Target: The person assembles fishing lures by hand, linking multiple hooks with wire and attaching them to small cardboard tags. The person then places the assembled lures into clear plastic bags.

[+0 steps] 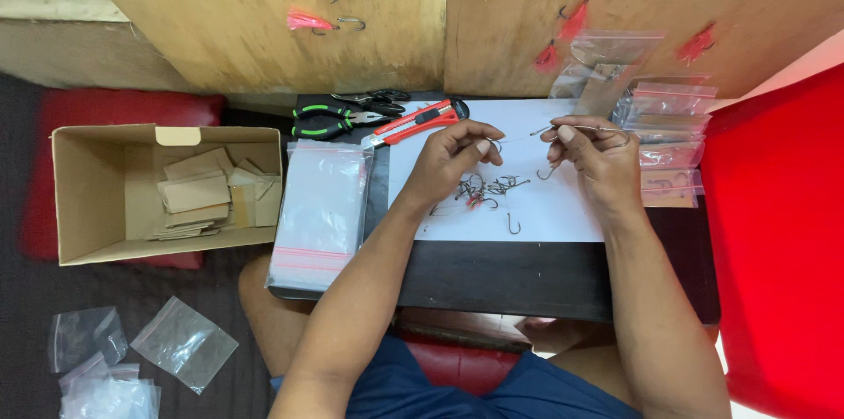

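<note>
My left hand (453,158) and my right hand (591,153) are raised over a white sheet of paper (545,208) on a small dark table (501,278). The right hand's fingers pinch a metal fishing hook (547,174), and a thin line runs from it to the left hand's pinched fingertips. Under the hands a pile of loose hooks (483,190) lies on the paper, one of them with a red tuft. A single hook (512,225) lies apart near the paper's front edge.
Green-handled pliers (330,123), black scissors (374,99) and a red utility knife (413,123) lie at the table's back. A stack of zip bags (321,212) sits left, filled bags (668,133) right. An open carton (167,190) holds card pieces. Feathered hooks (321,21) hang on plywood.
</note>
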